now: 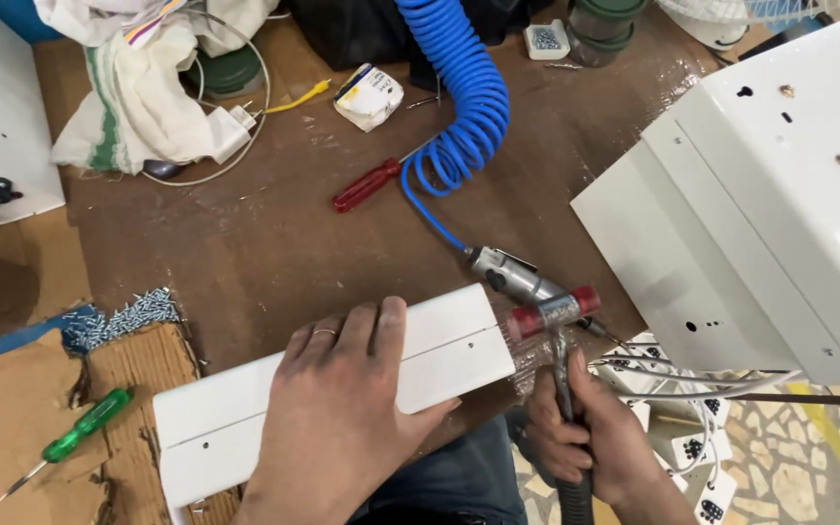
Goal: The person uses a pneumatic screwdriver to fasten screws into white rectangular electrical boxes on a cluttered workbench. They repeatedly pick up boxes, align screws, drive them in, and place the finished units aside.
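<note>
My left hand (342, 408) lies flat on a long white metal channel (439, 340) that rests across the brown table edge and my lap. My right hand (585, 437) is closed around the dark handle of a rivet-type hand tool (556, 316) with a red and silver head, held upright just off the channel's right end. An air tool (512, 275) on a blue coiled hose (464, 97) lies right behind the tool head.
A large white metal cabinet (770, 194) stands at the right, with loose wires (682, 379) below it. A red-handled screwdriver (367, 185), a green-handled screwdriver (75, 437) on cardboard, a pile of screws (128, 316), cloth (138, 87) and a small box (369, 95) lie around.
</note>
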